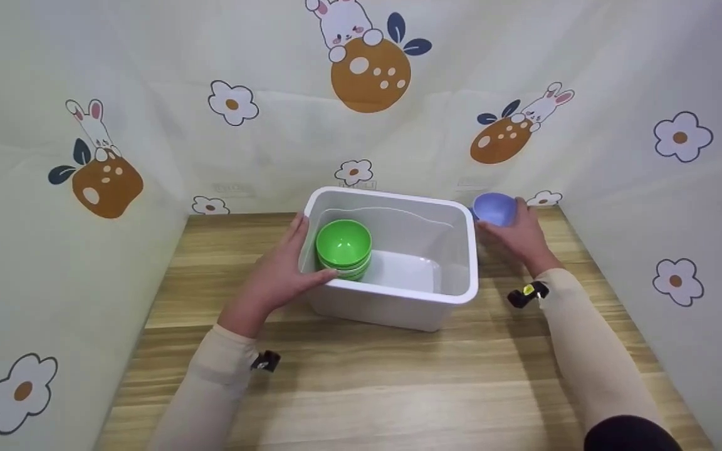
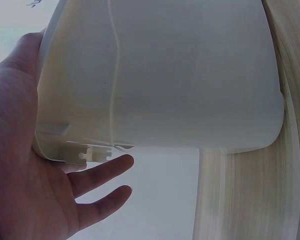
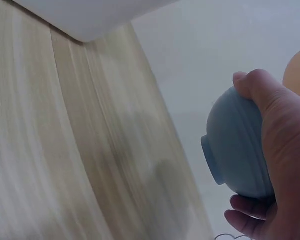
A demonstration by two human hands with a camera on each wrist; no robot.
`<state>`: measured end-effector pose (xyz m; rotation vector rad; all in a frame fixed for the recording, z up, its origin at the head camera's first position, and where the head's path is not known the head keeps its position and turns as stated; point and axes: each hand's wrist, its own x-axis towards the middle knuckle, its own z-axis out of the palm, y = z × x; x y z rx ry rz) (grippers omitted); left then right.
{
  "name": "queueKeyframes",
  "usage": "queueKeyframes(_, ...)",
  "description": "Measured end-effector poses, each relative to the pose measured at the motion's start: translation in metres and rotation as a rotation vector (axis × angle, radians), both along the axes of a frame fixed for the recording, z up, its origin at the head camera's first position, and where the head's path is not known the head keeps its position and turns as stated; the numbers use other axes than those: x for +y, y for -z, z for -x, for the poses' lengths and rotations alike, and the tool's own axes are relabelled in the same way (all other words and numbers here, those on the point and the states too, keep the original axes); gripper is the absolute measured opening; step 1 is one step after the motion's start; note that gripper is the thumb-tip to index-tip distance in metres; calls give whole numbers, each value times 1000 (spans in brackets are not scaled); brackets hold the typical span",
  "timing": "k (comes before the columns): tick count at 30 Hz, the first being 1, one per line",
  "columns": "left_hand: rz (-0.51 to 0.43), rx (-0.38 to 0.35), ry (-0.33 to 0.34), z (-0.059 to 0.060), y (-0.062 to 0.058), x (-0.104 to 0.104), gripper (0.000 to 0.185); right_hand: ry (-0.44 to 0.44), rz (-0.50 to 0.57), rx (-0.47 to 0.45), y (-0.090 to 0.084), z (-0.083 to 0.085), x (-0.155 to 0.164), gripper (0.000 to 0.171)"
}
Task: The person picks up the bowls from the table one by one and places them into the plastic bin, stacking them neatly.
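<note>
A white plastic bin [image 1: 392, 294] stands on the table, with a stack of green bowls [image 1: 344, 243] inside against its left end. My left hand [image 1: 279, 266] grips the bin's left end at the near corner, thumb lying over the rim. In the left wrist view two fingers of that hand [image 2: 45, 195] reach out past the bin's wall. Just outside the bin's right rim, a blue bowl [image 1: 494, 208] is pinched between the thumb and fingers of my right hand [image 1: 519, 235]. The right wrist view shows this bowl [image 3: 237, 145] tipped on its side, foot ring outward, above the tabletop.
A wood-grain table [image 1: 361, 382] lies under the bin. Pale cloth walls [image 1: 273, 156] printed with rabbits, oranges and flowers close in the back and both sides. Each wrist carries a small black camera mount [image 1: 266, 361].
</note>
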<state>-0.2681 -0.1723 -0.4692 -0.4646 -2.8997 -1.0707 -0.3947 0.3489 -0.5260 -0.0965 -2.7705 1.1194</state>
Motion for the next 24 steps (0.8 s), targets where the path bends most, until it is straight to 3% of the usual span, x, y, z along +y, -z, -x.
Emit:
queueKeyframes(8, -3, -9, -2, -1, 0, 0, 131, -39, 74, 16, -25, -9, -4, 126)
queueKeyframes(14, 7, -17, 2, -1, -1, 0, 136, -49, 72, 43, -40, -15, -10, 124)
queueKeyframes(24, 15, -12, -1, 0, 0, -1, 135, -68, 67, -2, -68, -24, -19, 131)
